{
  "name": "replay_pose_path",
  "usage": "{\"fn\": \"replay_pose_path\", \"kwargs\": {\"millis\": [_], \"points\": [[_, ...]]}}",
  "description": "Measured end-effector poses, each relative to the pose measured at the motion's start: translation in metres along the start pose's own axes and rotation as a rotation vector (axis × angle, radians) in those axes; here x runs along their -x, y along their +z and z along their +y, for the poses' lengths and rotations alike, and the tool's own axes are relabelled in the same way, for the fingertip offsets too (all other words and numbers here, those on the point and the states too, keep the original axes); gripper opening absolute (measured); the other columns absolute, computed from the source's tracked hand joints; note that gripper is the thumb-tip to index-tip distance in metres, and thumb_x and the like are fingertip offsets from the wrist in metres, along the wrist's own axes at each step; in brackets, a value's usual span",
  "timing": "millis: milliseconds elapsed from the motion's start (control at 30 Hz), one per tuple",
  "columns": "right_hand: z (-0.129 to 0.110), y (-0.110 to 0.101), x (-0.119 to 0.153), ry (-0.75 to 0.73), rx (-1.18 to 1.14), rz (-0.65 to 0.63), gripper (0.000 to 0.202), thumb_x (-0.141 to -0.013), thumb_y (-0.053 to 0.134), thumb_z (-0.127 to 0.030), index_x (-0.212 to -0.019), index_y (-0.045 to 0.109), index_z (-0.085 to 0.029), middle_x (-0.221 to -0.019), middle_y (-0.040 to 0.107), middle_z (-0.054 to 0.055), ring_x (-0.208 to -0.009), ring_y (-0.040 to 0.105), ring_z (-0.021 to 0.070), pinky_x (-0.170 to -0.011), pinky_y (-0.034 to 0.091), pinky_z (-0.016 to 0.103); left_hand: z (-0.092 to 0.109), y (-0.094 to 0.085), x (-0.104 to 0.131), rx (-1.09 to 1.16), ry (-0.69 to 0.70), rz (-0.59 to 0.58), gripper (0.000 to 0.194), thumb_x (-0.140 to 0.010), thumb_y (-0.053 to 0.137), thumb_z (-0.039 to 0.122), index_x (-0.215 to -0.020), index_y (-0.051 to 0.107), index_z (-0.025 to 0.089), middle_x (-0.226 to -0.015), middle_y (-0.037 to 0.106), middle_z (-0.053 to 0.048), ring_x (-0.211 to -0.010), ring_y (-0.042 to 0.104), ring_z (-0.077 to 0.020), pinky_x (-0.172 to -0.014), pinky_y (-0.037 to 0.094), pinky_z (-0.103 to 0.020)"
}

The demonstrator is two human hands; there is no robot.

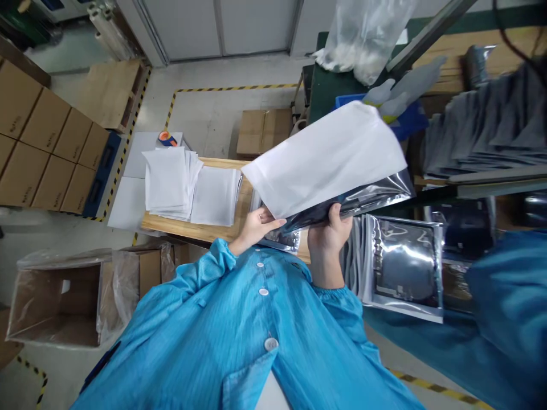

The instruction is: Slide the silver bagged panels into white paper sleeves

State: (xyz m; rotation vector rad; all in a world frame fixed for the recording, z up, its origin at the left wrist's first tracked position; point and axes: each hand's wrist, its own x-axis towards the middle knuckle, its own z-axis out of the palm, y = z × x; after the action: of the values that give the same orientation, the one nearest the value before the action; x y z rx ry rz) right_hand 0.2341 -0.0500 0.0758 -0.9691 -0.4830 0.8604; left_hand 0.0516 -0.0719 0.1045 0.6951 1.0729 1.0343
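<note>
A white-backed plastic bag [329,154] is tilted up in front of me, its glossy dark side [363,196] showing along the lower edge. My right hand [331,230] grips that lower edge, thumb on the dark side. At the bag's left corner, the fingers of my left hand [258,228] pinch its edge; some fingertips are hidden. Under my hands, a clear-fronted bag [284,242] lies partly covered on the wooden board [243,219]. To the left on this board are a stack of white bags [166,182] and another white pile [215,196].
Bagged dark items [405,259] stand stacked at right beside a co-worker's blue sleeve [508,285]. Grey bags [487,122] fill a shelf above. A tape roll [167,138] lies behind the white stack. An open carton [55,302] stands at lower left; closed cartons [47,136] are piled beyond.
</note>
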Motion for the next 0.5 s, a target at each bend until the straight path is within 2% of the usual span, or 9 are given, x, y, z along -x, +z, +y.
{"fn": "replay_pose_path", "kwargs": {"millis": [67,133,300,400,500], "points": [[-0.008,0.003,0.003,0.017,-0.033,0.006,0.036,-0.094,0.088,-0.047,-0.123,0.077,-0.028,-0.130,0.081,0.006,-0.131,0.078,0.0242,-0.124,0.062,0.052,0.005,0.001,-0.011,0.070,0.029,0.015,0.074,-0.054,0.115,0.048,-0.111,0.079,0.018,-0.119,0.086,-0.012,-0.114,0.083,-0.0283,-0.121,0.059,-0.053],[-0.016,0.008,0.008,0.047,-0.051,0.001,0.038,-0.093,0.089,-0.049,-0.123,0.077,-0.028,-0.133,0.081,0.006,-0.133,0.077,0.0249,-0.123,0.062,0.053,0.012,0.004,-0.021,0.130,0.101,0.075,0.073,-0.058,0.114,0.049,-0.113,0.076,0.019,-0.121,0.086,-0.010,-0.118,0.081,-0.0269,-0.123,0.058,-0.051],[-0.017,0.014,0.015,0.137,-0.030,0.007,0.047,-0.087,0.093,-0.048,-0.125,0.076,-0.027,-0.140,0.079,0.006,-0.135,0.076,0.0258,-0.124,0.060,0.057,0.019,0.011,-0.027,0.189,0.247,0.273,0.059,-0.084,0.095,0.070,-0.109,0.071,0.022,-0.111,0.082,-0.003,-0.111,0.079,-0.0201,-0.110,0.063,-0.036],[-0.012,0.016,0.016,0.143,-0.050,0.061,0.050,-0.085,0.095,-0.049,-0.125,0.075,-0.026,-0.141,0.079,0.004,-0.134,0.076,0.0241,-0.131,0.054,0.056,0.016,0.012,-0.022,0.060,0.259,0.247,0.061,-0.083,0.095,0.071,-0.110,0.072,0.022,-0.109,0.082,-0.005,-0.110,0.080,-0.0216,-0.108,0.064,-0.037],[-0.007,0.019,0.014,0.129,-0.061,0.097,0.048,-0.086,0.093,-0.050,-0.124,0.074,-0.026,-0.140,0.079,0.003,-0.134,0.076,0.0233,-0.135,0.050,0.055,0.006,0.011,-0.018,-0.022,0.212,0.159,0.070,-0.072,0.105,0.065,-0.114,0.071,0.020,-0.118,0.084,-0.010,-0.115,0.081,-0.0260,-0.113,0.063,-0.044]]}}
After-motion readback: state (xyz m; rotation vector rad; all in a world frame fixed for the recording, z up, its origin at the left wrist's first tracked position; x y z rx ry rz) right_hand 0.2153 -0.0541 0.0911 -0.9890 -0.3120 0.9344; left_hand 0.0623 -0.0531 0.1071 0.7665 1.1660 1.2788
